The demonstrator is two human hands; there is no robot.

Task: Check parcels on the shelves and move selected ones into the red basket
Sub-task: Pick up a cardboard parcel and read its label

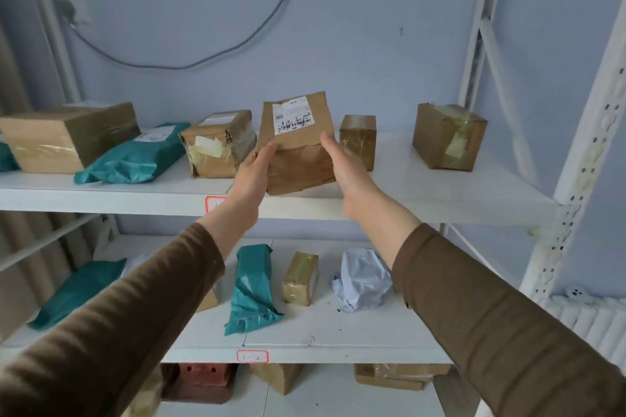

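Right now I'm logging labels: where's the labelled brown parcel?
On the upper shelf, centre, the brown parcel sits tilted between both hands, flanked by two taped boxes.

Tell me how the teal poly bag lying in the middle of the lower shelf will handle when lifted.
The teal poly bag is crumpled and creased, so it will likely flop and sag rather than stay stiff. Its glossy film may be slippery to grip. It lies flat on the lower shelf, so rolling seems unlikely; its weight cannot be judged.
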